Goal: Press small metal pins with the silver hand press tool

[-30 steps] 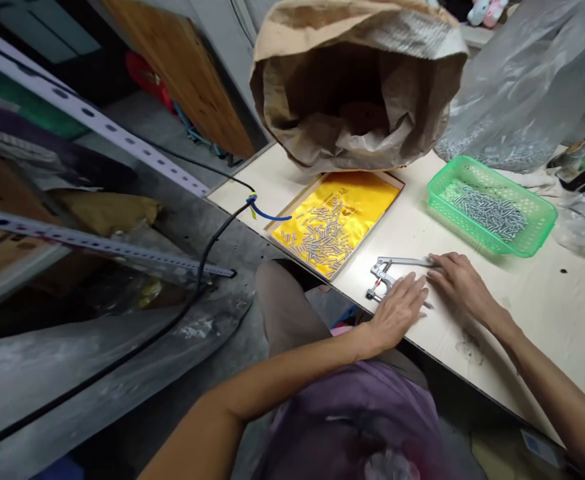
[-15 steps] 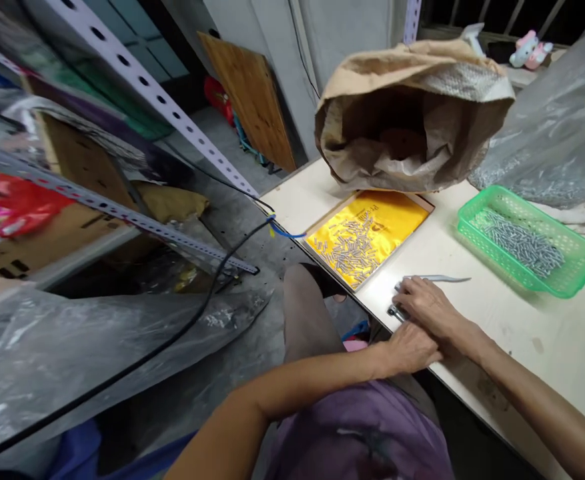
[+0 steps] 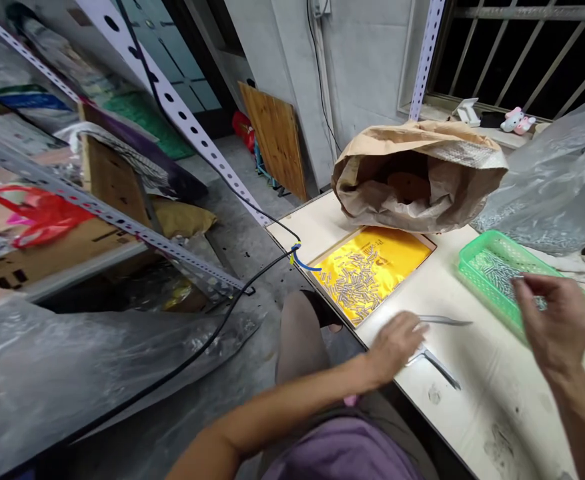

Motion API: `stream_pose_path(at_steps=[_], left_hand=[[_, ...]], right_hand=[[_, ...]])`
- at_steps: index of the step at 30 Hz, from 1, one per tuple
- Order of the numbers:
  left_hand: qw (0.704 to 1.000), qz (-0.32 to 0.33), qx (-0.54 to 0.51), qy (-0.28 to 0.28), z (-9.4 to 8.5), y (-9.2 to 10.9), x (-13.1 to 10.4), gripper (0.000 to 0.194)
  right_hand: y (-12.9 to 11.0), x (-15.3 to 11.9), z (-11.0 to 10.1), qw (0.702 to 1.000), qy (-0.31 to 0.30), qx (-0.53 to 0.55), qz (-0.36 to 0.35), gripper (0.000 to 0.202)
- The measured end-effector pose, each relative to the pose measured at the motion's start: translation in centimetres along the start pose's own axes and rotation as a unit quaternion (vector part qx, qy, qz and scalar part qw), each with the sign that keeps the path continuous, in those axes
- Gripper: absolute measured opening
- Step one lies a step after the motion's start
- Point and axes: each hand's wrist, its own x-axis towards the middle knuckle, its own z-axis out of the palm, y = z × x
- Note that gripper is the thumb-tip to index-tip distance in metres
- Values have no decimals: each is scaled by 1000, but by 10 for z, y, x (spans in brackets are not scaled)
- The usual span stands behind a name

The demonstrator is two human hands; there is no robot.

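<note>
My left hand [image 3: 396, 343] is closed over the head of a pair of pliers [image 3: 442, 370] on the table. The two metal handles spread out to the right from under the fingers, and the jaws are hidden. Over the green plastic basket [image 3: 487, 283], my right hand [image 3: 557, 323] is raised with thumb and fingers pinched together. A small grey metal piece, apparently a pin, shows at its fingertips. Many small metal pins [image 3: 502, 273] lie in the basket. More short metal pins [image 3: 355, 287] are scattered on a yellow sheet [image 3: 397, 250] in a shallow tray left of the pliers.
A large open paper sack [image 3: 417, 213] stands behind the yellow sheet. Clear plastic bags [image 3: 562, 180] of metal parts are at the back right. A black cable [image 3: 212, 310] crosses on the left to the table edge, beside metal shelving [image 3: 207, 150].
My right hand has left the pliers and moved right, over the green basket. My left hand has shifted forward onto the pliers' head. The camera view has tilted up slightly.
</note>
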Motion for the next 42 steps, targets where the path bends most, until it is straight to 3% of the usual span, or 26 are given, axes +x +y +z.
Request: stream_pose_path(at_steps=[1,4,6,8,14,19,25,27,29,32,34,36,38,40,42], left_hand=[[998,-54,21,19,-10,-16,8,26],[977,-197,71,33,-38,-68,36,25],[959,-269,93,16,-49,-97,54,25],[951,-286,118,-7,-53,-119,69,25],[956,-150,213,-135,-51,-152,91,23],[953,-117,206,-189,-63,-160,85,24],[951,-15,228,-209,-70,-165,90,20],[956,-38,217,-194,-71,-163,94,20],[971,-93,168,-141,-74,-152,93,19],[976,-210,-13,-61,-76,-115,76,13],[934,-300,-171,-89,-73,-81,57,10],[859,-374,-301,-177,-66,-48,40,9],[794,-435,-361,-222,-56,-24,27,5],[763,-478,-374,-225,-46,-13,19,3],[752,-496,-373,-219,-38,-11,16,5]], right_hand=[[18,7,-6,999,3,-35,25,29],[66,10,-11,988,-124,-86,43,52],[80,0,-9,983,-139,-114,25,62],[76,-16,-8,986,-122,-113,7,62],[32,-68,-11,993,-108,-32,-39,38],[9,-98,-7,976,-204,38,-58,28],[-20,-120,2,952,-285,81,-75,24],[-27,-125,5,943,-314,86,-70,25],[-31,-129,8,934,-343,84,-60,26],[-32,-133,11,925,-372,60,-51,27],[-29,-135,13,920,-388,32,-49,24],[-27,-136,16,914,-403,7,-52,20],[-25,-138,17,908,-414,-11,-59,16],[-24,-139,18,906,-416,-27,-66,14],[-24,-140,19,907,-414,-39,-67,13]])
